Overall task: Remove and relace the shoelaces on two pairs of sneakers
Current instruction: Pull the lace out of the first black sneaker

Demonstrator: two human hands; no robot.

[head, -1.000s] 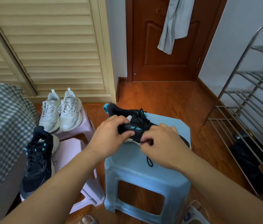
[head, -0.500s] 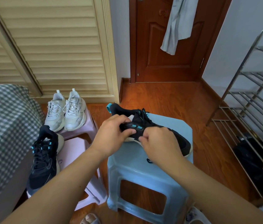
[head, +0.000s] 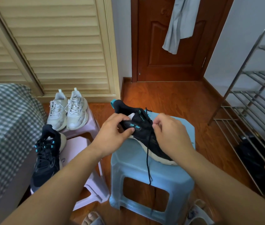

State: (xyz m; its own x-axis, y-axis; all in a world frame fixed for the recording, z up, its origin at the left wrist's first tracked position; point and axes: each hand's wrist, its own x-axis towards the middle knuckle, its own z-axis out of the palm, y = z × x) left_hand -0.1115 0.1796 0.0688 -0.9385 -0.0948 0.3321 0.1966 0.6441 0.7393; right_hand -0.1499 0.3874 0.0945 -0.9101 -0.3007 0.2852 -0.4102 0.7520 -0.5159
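Head view: your left hand [head: 113,132] grips the collar side of the black sneaker [head: 146,135], thumb pressed beside its teal eyelets; your right hand [head: 169,132] pinches the black lace [head: 148,159] at the tongue. The sneaker lies on the blue stool [head: 182,159], heel far left, toe near right and hidden behind your right wrist. The loose lace end hangs over the stool's near edge into its side opening. On the left, the far pink stool [head: 89,125] carries the white sneakers [head: 68,109], still laced, side by side; the near pink stool [head: 78,150] carries the second black sneaker [head: 47,153], its toe reaching the near rim. The checked bedding [head: 3,127] closes off the left side. At the right stands the metal shoe rack [head: 257,103], with dark items on its lowest tier too dim to identify. Open wooden floor [head: 169,96] lies beyond the blue stool up to the door [head: 157,46], where a grey garment [head: 179,23] hangs. Objects at the bottom edge are cut off.
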